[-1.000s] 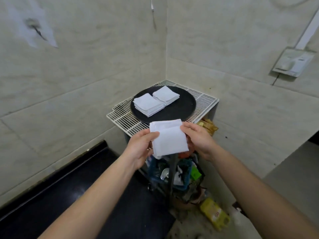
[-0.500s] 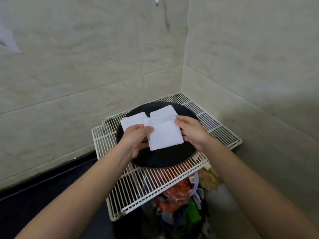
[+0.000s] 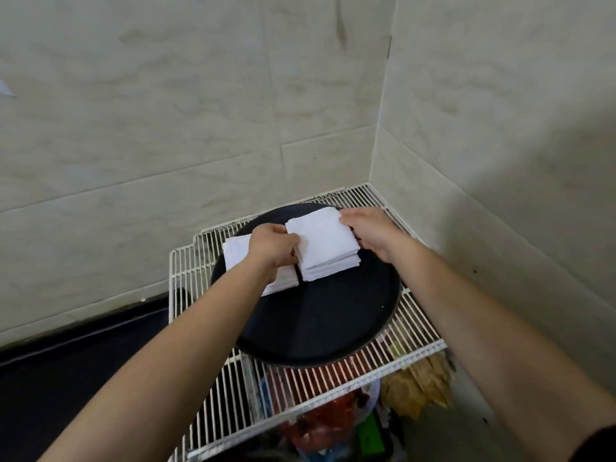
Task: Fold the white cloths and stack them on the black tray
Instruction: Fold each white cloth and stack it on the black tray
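A round black tray [image 3: 320,325] lies on a white wire rack in the wall corner. Two stacks of folded white cloths sit on its far half: a left stack [image 3: 235,258] and a right stack [image 3: 328,265]. A folded white cloth [image 3: 320,236] lies on top of the right stack. My left hand [image 3: 275,246] pinches its left edge, and my right hand [image 3: 368,230] holds its far right corner. My left forearm hides part of the left stack.
The white wire rack [image 3: 410,335] is pressed into the corner of two tiled walls. Under it hang red, green and yellow bags [image 3: 413,388] and clutter. A dark counter [image 3: 66,368] runs along the wall at the lower left.
Both hands carried the folded cloth forward from in front of the rack and lowered it onto the right stack on the tray. The view moved closer to the rack.
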A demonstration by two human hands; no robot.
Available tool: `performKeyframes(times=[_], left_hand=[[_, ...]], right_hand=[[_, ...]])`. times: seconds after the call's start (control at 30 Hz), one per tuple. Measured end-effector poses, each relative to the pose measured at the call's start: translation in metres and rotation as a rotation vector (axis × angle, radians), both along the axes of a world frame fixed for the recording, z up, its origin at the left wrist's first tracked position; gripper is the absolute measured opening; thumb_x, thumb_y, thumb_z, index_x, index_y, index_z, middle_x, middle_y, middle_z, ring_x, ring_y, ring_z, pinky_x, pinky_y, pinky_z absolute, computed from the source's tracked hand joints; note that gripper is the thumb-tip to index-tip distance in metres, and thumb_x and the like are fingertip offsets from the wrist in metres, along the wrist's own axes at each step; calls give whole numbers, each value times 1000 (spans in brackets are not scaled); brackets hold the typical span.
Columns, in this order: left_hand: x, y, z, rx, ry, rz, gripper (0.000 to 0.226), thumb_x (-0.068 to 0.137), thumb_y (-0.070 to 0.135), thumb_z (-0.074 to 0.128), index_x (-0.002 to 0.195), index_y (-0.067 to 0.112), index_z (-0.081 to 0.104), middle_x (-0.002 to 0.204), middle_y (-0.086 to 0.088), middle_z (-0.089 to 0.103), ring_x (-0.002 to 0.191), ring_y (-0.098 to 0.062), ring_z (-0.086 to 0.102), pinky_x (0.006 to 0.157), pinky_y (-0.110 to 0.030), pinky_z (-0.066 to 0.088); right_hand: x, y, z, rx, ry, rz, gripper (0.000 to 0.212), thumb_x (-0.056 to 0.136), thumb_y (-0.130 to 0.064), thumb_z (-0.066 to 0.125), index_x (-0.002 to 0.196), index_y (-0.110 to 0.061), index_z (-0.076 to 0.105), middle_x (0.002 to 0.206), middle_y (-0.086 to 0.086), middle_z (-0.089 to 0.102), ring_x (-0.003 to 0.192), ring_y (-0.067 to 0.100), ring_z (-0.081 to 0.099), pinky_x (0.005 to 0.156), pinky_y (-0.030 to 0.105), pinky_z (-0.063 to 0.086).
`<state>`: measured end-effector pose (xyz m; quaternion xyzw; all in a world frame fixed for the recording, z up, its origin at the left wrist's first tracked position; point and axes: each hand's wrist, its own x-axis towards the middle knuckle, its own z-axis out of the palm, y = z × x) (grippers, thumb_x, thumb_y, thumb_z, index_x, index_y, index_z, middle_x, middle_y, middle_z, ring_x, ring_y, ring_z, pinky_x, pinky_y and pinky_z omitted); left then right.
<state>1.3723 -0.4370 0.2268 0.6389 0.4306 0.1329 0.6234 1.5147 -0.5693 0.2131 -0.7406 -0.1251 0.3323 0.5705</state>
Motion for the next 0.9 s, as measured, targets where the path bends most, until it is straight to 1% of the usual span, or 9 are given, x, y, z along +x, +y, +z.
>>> performKeyframes(times=[0.13,0.23,0.43,0.57,0.63,0.7,0.73,0.8,0.9], left_hand=[[6,0,-5,51,25,37,26,85,-3,67,104,9,55,97,-13,60,72,-26,64,60,-39,60],[7,0,-11,91,83,17,29,86,0,67,109,10,53,94,-10,61,65,-24,66,67,-44,62],[8,3,-18,128,123,7,33,84,2,68,113,10,55,106,-15,64,77,-30,72,69,-47,63],[5,5,-16,108,141,-23,30,84,1,69,107,12,53,109,-19,65,79,-33,72,71,-46,63],[1,7,-9,87,142,-62,22,86,2,68,98,11,53,105,-22,67,77,-33,73,77,-48,62],[-4,12,2,106,124,-90,27,86,7,68,110,4,55,94,-20,68,72,-30,71,77,-48,62],[-9,16,9,155,106,-95,36,87,12,68,118,2,54,90,-15,68,71,-28,70,76,-47,62],[-19,27,28,405,135,-142,40,89,25,67,123,8,55,91,-3,68,81,-28,70,78,-44,60],[-52,47,55,869,196,-170,49,96,41,56,137,14,50,129,-7,61,117,-29,59,100,-41,47]], right_hand=[[5,1,-7,-25,-22,8,33,94,-15,62,127,-15,66,116,3,70,96,16,67,71,28,52],[5,0,-11,-38,-30,17,33,95,-14,60,128,-16,64,114,2,70,91,13,65,68,26,51],[7,-3,-19,-63,-35,49,37,97,-15,59,133,-16,62,121,2,68,104,16,66,75,28,53],[4,-4,-15,-83,-64,60,37,97,-16,59,135,-16,60,120,2,67,96,12,65,66,24,51],[4,-5,-11,-92,-97,49,39,97,-19,60,136,-15,58,120,4,68,98,16,66,70,27,55],[4,-6,-3,-108,-180,21,39,97,-22,61,135,-15,59,121,5,68,102,20,67,84,35,58],[5,-6,3,-118,-242,11,38,97,-24,60,134,-16,60,123,4,68,106,20,66,92,40,56],[6,-4,17,-130,-374,-5,36,98,-28,58,132,-17,61,129,3,66,116,21,63,105,43,49],[-3,6,47,-143,-632,0,41,102,-33,52,139,-15,56,140,3,59,128,21,55,110,34,40]])
